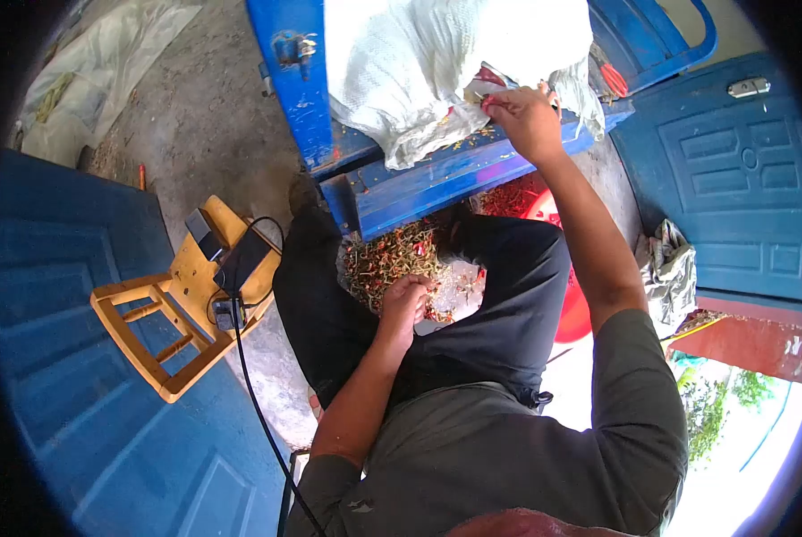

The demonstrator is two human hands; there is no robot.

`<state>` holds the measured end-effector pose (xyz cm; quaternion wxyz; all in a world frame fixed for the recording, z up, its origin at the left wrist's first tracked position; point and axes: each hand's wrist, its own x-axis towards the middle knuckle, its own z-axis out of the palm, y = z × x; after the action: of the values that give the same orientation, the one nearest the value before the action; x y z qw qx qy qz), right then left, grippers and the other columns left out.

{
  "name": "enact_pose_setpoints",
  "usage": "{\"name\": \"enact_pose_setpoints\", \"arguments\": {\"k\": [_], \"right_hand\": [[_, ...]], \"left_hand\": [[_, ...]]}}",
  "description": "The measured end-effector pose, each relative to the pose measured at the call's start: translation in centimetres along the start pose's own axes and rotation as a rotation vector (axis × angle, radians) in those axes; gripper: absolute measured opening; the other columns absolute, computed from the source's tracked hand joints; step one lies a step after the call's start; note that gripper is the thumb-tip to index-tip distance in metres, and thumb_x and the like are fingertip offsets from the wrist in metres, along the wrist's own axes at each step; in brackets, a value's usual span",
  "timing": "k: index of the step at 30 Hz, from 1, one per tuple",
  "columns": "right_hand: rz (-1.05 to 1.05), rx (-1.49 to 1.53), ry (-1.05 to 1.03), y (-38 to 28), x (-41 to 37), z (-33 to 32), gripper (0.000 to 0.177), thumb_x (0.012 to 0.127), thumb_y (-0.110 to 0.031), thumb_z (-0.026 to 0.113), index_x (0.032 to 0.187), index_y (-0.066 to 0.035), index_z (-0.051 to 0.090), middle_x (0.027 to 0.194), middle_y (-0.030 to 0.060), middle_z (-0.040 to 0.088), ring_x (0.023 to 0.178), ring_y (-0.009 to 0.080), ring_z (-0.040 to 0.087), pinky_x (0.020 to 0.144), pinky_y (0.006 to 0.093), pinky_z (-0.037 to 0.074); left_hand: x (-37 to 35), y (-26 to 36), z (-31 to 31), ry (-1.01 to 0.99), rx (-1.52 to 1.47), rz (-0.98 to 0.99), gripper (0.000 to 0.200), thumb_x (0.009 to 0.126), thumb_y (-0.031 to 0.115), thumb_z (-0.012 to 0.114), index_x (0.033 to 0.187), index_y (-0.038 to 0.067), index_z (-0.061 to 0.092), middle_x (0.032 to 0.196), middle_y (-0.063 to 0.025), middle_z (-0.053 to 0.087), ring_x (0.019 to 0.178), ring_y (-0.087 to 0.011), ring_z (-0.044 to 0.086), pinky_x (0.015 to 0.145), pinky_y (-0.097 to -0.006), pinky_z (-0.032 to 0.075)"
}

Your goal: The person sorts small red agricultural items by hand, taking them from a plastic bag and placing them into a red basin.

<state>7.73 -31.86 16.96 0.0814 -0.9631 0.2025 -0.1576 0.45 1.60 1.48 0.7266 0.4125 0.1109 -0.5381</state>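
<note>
My right hand (528,118) reaches to the mouth of a white woven sack (419,67) on a blue metal bench (454,183). Its fingertips are closed on a red chili pepper (487,103). Between my knees, my left hand (405,302) is held with its fingers curled together; what they pinch, if anything, is too small to make out. Below and beyond that hand lies a pile of chili stems (392,259) mixed with red bits. Small yellowish scraps lie along the bench edge beside the sack.
Beyond my right leg stands a red basin (572,313), with red chilies (508,197) near it, partly hidden. A wooden chair (182,277) at the left carries dark devices and a black cable (262,421). Red-handled scissors (614,80) lie right of the sack. Blue doors (732,170) flank both sides.
</note>
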Motion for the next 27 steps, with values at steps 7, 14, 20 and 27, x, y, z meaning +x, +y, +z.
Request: {"name": "enact_pose_setpoints", "arguments": {"k": [7,14,20,27], "right_hand": [[0.168,0.329,-0.073,1.7,-2.5,0.9,0.04,0.084,-0.029,0.073,0.119,-0.011,0.068,0.094,0.015,0.071,0.082,0.0298,0.069,0.076,0.0399,0.053],[-0.016,0.23,0.027,1.8,-2.8,1.6,0.039,0.092,-0.036,0.061,0.122,-0.011,0.067,0.104,0.0177,0.067,0.101,0.0345,0.064,0.091,0.0422,0.049],[0.126,-0.043,-0.025,-0.8,-2.5,0.4,0.038,0.093,-0.04,0.059,0.113,-0.01,0.07,0.111,0.0186,0.065,0.1,0.0354,0.064,0.091,0.0438,0.05],[0.272,0.292,-0.226,-0.1,-1.0,1.0,0.03,0.09,-0.03,0.065,0.098,-0.001,0.068,0.093,0.0164,0.07,0.075,0.0308,0.069,0.075,0.0405,0.054]], "left_hand": [[0.4,-1.0,0.4,0.027,0.063,-0.026,0.009,0.09,0.005,0.053,0.092,0.008,0.062,0.06,0.0098,0.04,0.046,0.0004,0.032,0.039,-0.019,0.023],[0.4,-1.3,-0.3,0.05,0.067,-0.015,0.009,0.091,0.006,0.054,0.094,0.009,0.062,0.06,0.0099,0.039,0.045,0.0001,0.032,0.039,-0.019,0.023],[0.4,-1.1,0.5,0.033,0.076,-0.012,0.008,0.091,0.006,0.054,0.093,0.008,0.062,0.06,0.01,0.039,0.045,-0.0003,0.032,0.04,-0.0193,0.024],[0.0,-0.3,0.2,0.031,0.061,-0.011,0.009,0.091,0.006,0.053,0.092,0.007,0.062,0.059,0.0097,0.039,0.045,-0.0004,0.032,0.04,-0.0191,0.024]]}}
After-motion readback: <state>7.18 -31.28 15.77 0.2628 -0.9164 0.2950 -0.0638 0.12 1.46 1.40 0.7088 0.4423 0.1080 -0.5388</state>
